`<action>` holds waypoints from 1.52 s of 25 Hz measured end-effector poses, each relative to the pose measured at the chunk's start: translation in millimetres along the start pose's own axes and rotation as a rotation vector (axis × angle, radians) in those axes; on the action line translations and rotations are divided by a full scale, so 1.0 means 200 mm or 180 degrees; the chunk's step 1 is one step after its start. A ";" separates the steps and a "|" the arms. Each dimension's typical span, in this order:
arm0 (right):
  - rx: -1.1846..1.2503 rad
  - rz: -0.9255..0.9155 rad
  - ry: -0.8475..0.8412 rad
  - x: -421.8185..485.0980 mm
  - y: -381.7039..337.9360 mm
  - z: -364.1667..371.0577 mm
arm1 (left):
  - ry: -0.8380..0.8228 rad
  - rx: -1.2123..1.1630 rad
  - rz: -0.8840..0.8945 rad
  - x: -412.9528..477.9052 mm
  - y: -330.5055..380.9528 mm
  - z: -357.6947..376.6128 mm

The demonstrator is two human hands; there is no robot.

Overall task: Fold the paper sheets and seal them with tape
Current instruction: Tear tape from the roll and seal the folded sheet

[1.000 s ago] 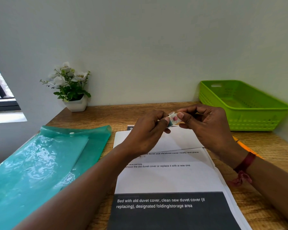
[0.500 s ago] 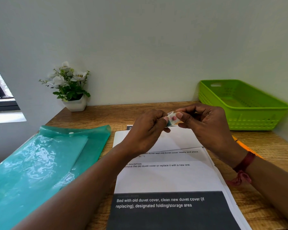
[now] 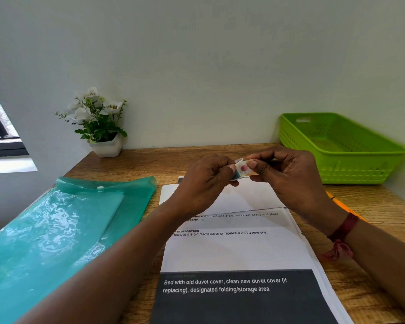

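Note:
A small roll of clear tape with a red and blue core label hovers above the desk, pinched from both sides. My left hand grips its left edge with thumb and curled fingers. My right hand pinches its right edge, fingers curled. Below them lies a stack of printed paper sheets; the top sheet's far end is folded back, white side up. The sheet's near end carries a dark band with white text.
A teal plastic document folder lies on the left of the wooden desk. A lime green basket stands at the back right, a potted white flower at the back left. An orange pencil lies right of the sheets.
Both hands stay on the tape roll at nearly the same spot. The fingers shift only slightly on the roll.

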State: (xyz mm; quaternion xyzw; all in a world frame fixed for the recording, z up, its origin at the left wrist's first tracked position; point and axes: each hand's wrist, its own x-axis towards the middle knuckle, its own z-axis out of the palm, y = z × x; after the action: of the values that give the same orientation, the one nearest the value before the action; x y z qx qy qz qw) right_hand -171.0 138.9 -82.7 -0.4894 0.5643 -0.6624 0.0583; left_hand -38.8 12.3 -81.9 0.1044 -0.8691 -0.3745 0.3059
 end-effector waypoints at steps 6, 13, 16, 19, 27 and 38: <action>-0.0003 -0.0049 -0.0034 0.00 0.00 0.00 | -0.0006 0.0060 -0.0027 0.00 0.00 0.00; -0.0073 -0.0164 -0.0009 0.00 0.02 0.00 | -0.0054 -0.0410 -0.0266 -0.01 0.03 0.00; -0.0141 -0.0239 0.0017 0.00 0.03 0.00 | -0.0066 -0.0629 -0.0353 -0.01 0.03 0.00; -0.0211 -0.0375 0.0008 0.00 0.04 0.00 | -0.0082 -0.0836 -0.0448 -0.01 0.03 0.00; -0.0251 -0.0565 -0.0023 0.01 0.05 -0.01 | -0.0121 -0.1045 -0.0562 -0.01 0.03 0.00; -0.0140 -0.0633 -0.0024 0.01 0.06 -0.01 | -0.0134 -0.1133 -0.0619 -0.02 0.05 0.00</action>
State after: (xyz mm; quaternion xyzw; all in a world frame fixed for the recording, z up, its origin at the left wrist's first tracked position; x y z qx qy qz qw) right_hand -178.1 134.5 -90.4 -0.5466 0.5271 -0.6505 -0.0163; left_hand -35.4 21.3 -75.7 0.1244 -0.7812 -0.5520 0.2636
